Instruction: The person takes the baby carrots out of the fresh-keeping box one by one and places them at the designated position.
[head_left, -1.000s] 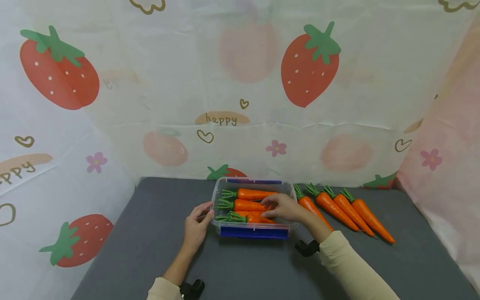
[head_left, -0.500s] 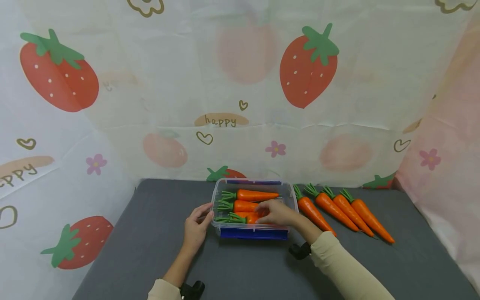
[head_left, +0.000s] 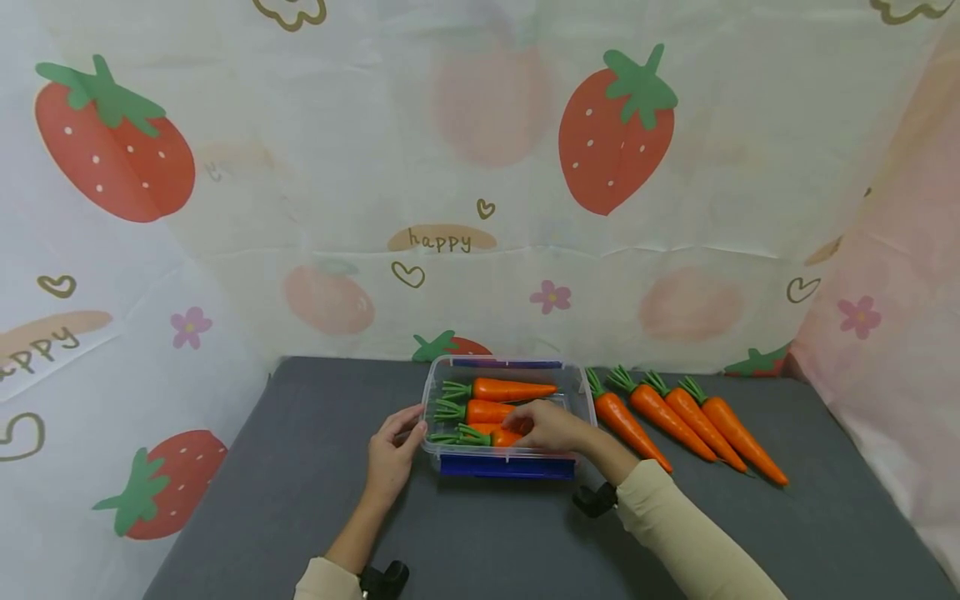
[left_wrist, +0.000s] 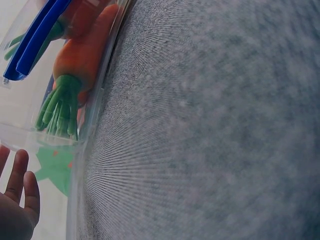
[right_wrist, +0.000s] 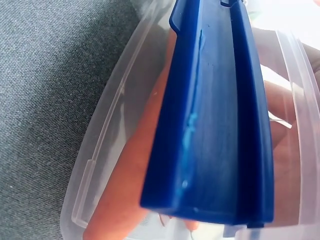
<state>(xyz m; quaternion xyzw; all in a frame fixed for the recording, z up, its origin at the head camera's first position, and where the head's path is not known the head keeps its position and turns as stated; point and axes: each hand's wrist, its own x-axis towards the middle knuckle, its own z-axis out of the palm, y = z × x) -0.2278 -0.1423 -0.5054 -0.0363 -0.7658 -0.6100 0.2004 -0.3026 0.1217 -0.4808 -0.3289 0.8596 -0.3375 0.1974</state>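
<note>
Clock read off the box in the head view, 12 = far side. Writing: "happy" in handwritten letters on a tan oval (head_left: 441, 241), on the strawberry-print backdrop (head_left: 337, 187), about 11 o'clock; cropped lettering (head_left: 39, 353) at 9 o'clock, only "appy" readable. Clear plastic box (head_left: 576, 398) on gray cloth (head_left: 300, 475), blue clips (head_left: 506, 467) at 6 and 12. Carrots inside: glossy orange, green tops toward 9 o'clock, tips toward 3. Rear carrot (head_left: 517, 389), middle carrot (head_left: 486, 412), front carrot (head_left: 502, 437); front one overlaps another, partly hidden. Four loose carrots (head_left: 671, 421) lie slanted on cloth at 3 o'clock, tops far, tips toward 5. Left hand (head_left: 392, 450): not grasping, fingers loosely extended, touching the box's 9 o'clock wall. Right hand (head_left: 551, 429): in from 4 o'clock, fingers bent down onto front carrot; can't tell if grasping it.
</note>
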